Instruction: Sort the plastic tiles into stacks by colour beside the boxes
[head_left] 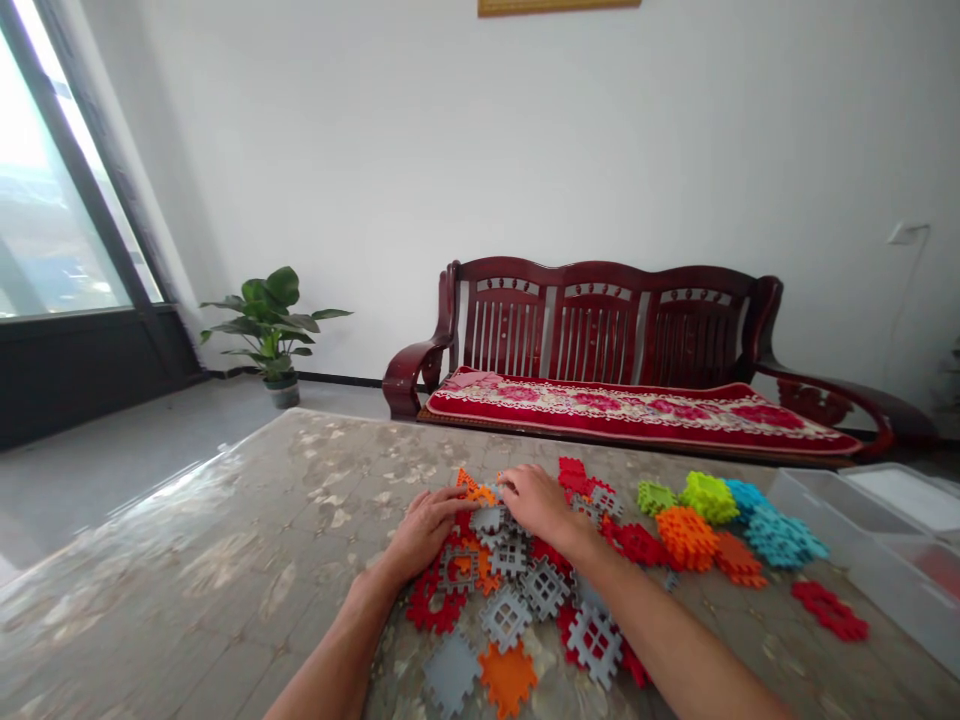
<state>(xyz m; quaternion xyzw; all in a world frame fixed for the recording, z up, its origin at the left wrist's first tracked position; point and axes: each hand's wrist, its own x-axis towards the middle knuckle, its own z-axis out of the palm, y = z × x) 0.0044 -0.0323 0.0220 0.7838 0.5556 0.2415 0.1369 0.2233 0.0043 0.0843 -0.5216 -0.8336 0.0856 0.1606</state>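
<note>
A loose heap of toothed plastic building tiles lies in front of me, mostly grey, red and orange. My left hand point(427, 528) rests at the heap's far left side, fingers stretched out and touching an orange tile point(480, 492). Close by on the right, my right hand point(534, 498) reaches over the back of the heap with bent fingers; what its fingertips pinch is hidden. Grey window tiles point(506, 615) lie nearer to me. At the near edge are a plain grey tile point(451, 672) and a solid orange tile point(508, 678).
Sorted stacks stand to the right: lime tiles point(709, 497), orange tiles point(686, 540), blue tiles point(784, 535) and red tiles point(829, 610). A clear plastic box point(847, 560) sits at the table's right edge. Beyond the patterned tablecloth point(225, 560) is a wooden bench point(592, 335).
</note>
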